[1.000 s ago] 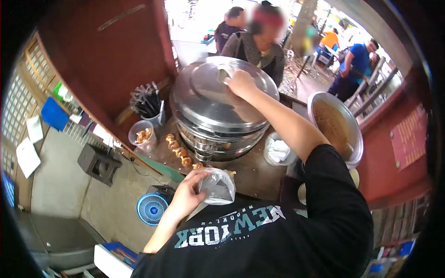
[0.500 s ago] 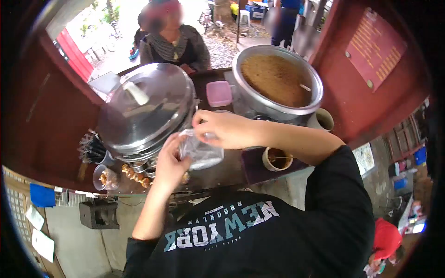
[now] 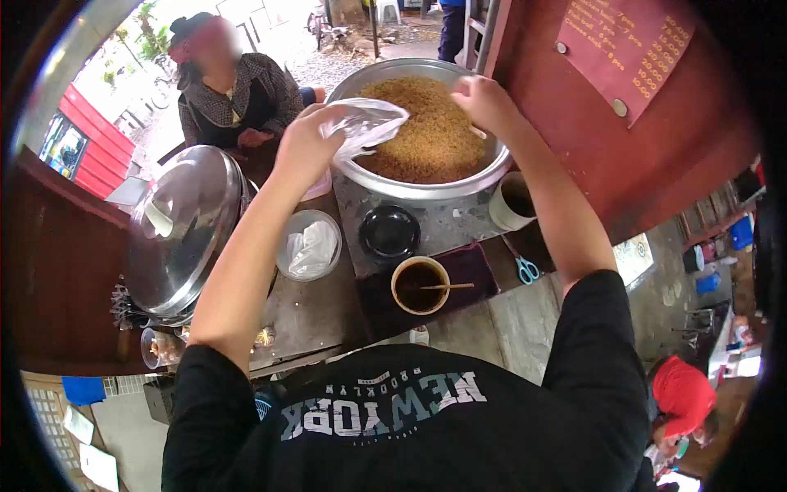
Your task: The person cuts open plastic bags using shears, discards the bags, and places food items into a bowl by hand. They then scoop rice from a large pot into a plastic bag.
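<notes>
My left hand [image 3: 310,143] is closed on the top of a clear plastic bag [image 3: 373,123], held up over the near left rim of a large metal pot [image 3: 377,187]. Fried-looking brown rice [image 3: 418,131] fills the pot. Above the rice on the right hovers my right hand [image 3: 492,105], its fingers blurred and bent downward. Just below that hand, a short pale handle [image 3: 478,132] lies at the rice's edge; the right hand looks apart from it.
A lidded steamer [image 3: 184,230] stands left. Nearer are a tub of plastic bags [image 3: 310,246], a black dish [image 3: 389,231], a bowl of dark sauce [image 3: 420,285], blue-handled scissors [image 3: 526,269] and a cup [image 3: 512,201]. A person [image 3: 238,98] stands across the counter.
My view has swung right toward the rice pot. The left hand has carried the bag from beside the steamer to the pot. My right hand has left the bag and moved over the rice.
</notes>
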Demonstrator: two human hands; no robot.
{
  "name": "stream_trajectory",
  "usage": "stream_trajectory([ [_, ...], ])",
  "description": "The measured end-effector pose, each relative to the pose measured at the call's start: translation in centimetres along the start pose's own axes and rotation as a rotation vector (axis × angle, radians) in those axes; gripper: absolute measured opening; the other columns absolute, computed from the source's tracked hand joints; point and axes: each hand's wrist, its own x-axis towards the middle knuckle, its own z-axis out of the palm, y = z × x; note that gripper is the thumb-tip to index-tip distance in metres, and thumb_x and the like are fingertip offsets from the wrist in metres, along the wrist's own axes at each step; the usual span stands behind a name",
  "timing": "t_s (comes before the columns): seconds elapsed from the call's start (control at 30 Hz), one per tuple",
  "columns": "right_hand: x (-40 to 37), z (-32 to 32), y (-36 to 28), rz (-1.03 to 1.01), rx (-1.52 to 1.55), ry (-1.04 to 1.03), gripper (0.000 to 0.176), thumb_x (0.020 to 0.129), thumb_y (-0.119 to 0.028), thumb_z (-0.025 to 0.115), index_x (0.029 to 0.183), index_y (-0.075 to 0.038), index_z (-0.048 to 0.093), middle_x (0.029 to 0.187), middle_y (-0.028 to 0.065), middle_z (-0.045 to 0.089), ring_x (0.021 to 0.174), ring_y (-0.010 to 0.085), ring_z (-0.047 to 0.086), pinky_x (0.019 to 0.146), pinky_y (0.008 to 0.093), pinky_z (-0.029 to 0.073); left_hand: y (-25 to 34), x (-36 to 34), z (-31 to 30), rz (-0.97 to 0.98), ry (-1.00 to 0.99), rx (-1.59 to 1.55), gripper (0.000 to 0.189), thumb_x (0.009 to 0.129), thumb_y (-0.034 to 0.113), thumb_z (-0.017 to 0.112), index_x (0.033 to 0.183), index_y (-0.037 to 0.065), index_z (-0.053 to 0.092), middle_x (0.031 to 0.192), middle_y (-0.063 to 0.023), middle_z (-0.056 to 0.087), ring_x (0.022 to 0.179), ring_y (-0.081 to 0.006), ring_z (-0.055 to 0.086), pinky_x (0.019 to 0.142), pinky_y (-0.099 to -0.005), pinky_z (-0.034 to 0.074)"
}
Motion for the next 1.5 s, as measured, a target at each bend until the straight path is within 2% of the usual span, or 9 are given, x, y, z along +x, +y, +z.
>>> stream_trajectory([
  [0.03, 1.0, 2.1, 4.1, -0.068, -0.386, -0.165, 0.025, 0.082, -0.020, 0.056, 0.090, -0.001, 0.069, 0.091, 0.0187, 0.068, 0.081, 0.0336, 0.066, 0.075, 0.0436, 0.051, -0.4, 1.1, 1.1, -0.091, -0.053, -0.100, 0.036, 0.078, 0.005, 0.057, 0.113, 0.006, 0.064, 0.101, -0.0075, 0.063, 0.082, -0.0170, 0.061, 0.070, -0.0293, 0.049],
  [0.1, 1.3, 5.2, 7.2, 0.328, -0.273, -0.381, 0.023, 0.079, -0.020, 0.060, 0.087, -0.002, 0.071, 0.095, 0.0196, 0.067, 0.086, 0.0340, 0.066, 0.078, 0.0433, 0.052, -2.4, 2.8, 3.8, -0.286, -0.164, -0.307, 0.034, 0.082, 0.007, 0.058, 0.115, 0.008, 0.065, 0.093, -0.0029, 0.063, 0.072, -0.0087, 0.058, 0.060, -0.0246, 0.048],
  [0.13, 1.7, 8.0, 10.5, 0.231, -0.323, -0.549, 0.035, 0.077, -0.031, 0.064, 0.089, 0.002, 0.069, 0.094, 0.0223, 0.067, 0.084, 0.0349, 0.066, 0.077, 0.0432, 0.052, -1.7, 3.3, 4.5, -0.348, -0.201, -0.245, 0.036, 0.080, 0.004, 0.057, 0.115, 0.006, 0.065, 0.089, -0.0041, 0.063, 0.068, -0.0107, 0.059, 0.059, -0.0248, 0.049],
  [0.17, 2.0, 8.3, 9.9, 0.238, -0.348, -0.703, 0.033, 0.077, -0.031, 0.065, 0.087, -0.001, 0.070, 0.094, 0.0180, 0.068, 0.085, 0.0329, 0.066, 0.079, 0.0421, 0.052, -2.8, 3.3, 5.9, -0.252, -0.134, -0.284, 0.033, 0.079, 0.009, 0.056, 0.110, 0.006, 0.067, 0.098, -0.0159, 0.066, 0.088, -0.0219, 0.064, 0.078, -0.0317, 0.048],
  [0.3, 2.3, 18.3, 14.3, 0.230, -0.375, -0.578, 0.023, 0.080, -0.015, 0.058, 0.096, -0.007, 0.072, 0.104, 0.0163, 0.067, 0.097, 0.0302, 0.065, 0.083, 0.0402, 0.052, -4.7, 3.2, 8.6, -0.208, -0.179, -0.104, 0.039, 0.071, 0.006, 0.061, 0.109, 0.007, 0.067, 0.105, -0.0149, 0.063, 0.099, -0.0274, 0.061, 0.087, -0.0343, 0.046],
  [0.8, 1.1, 4.5, 5.0, 0.489, -0.429, -0.451, 0.025, 0.084, -0.013, 0.055, 0.102, -0.004, 0.070, 0.108, 0.0162, 0.067, 0.101, 0.0283, 0.065, 0.080, 0.0408, 0.054, -4.0, 4.4, 10.2, -0.403, -0.498, -0.111, 0.040, 0.067, 0.008, 0.065, 0.106, 0.008, 0.069, 0.096, -0.0135, 0.068, 0.079, -0.0238, 0.067, 0.072, -0.0330, 0.054],
  [1.03, 1.9, 8.7, 7.9, 0.399, -0.291, -0.502, 0.030, 0.080, -0.017, 0.056, 0.103, -0.002, 0.069, 0.108, 0.0208, 0.065, 0.103, 0.0334, 0.063, 0.086, 0.0436, 0.051, -3.1, 5.0, 13.1, -0.523, -0.625, -0.284, 0.043, 0.072, 0.010, 0.068, 0.115, 0.011, 0.066, 0.089, -0.0086, 0.068, 0.065, -0.0148, 0.063, 0.057, -0.0294, 0.054],
  [1.2, 2.0, 9.9, 9.8, 0.661, -0.081, -0.373, 0.030, 0.080, -0.018, 0.054, 0.100, 0.000, 0.069, 0.112, 0.0249, 0.061, 0.107, 0.0366, 0.060, 0.093, 0.0420, 0.046, -2.0, 5.3, 14.5, -0.539, -0.692, -0.288, 0.044, 0.072, 0.012, 0.068, 0.116, 0.010, 0.065, 0.081, -0.0079, 0.067, 0.058, -0.0143, 0.061, 0.054, -0.0287, 0.053],
  [1.5, 0.8, 8.1, 11.9, 0.598, -0.151, -0.326, 0.042, 0.074, -0.039, 0.074, 0.093, -0.001, 0.069, 0.098, 0.0244, 0.066, 0.091, 0.0335, 0.066, 0.079, 0.0418, 0.052, -2.9, 5.2, 15.1, -0.503, -0.785, -0.210, 0.051, 0.071, 0.002, 0.060, 0.120, 0.014, 0.063, 0.080, -0.0065, 0.066, 0.059, -0.0129, 0.060, 0.054, -0.0272, 0.053],
])
